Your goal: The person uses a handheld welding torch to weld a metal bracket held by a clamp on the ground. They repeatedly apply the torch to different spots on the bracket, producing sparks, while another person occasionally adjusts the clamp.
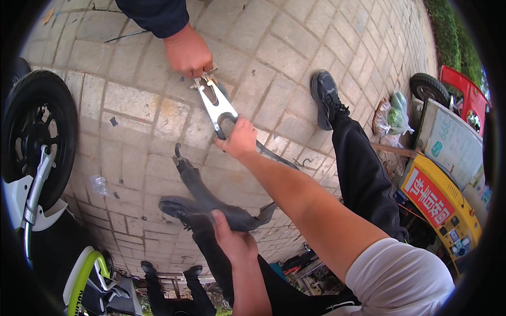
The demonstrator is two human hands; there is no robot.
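Observation:
My left hand (235, 241) grips a flattened black inner tube (208, 197), thumb on top, above a black shoe (176, 206). A bent valve stem (178, 151) sticks out at the tube's far end. Reaching farther out, my right hand (240, 138) is closed on the near end of a silver forked metal bracket (216, 105) with cut-out openings. Another person's hand (188, 51), in a dark blue sleeve, holds the bracket's far end. A thin black strip (276, 156) runs beside my right forearm; where it leads under the arm is hidden.
Paving bricks (132, 152) cover the ground. At left stand a motorcycle wheel (39, 137) and a lime-green frame part (84, 279). To the right are a black shoe (324, 92), plastic bags (395, 116), a yellow machine (448, 208) and a red vehicle part (466, 97).

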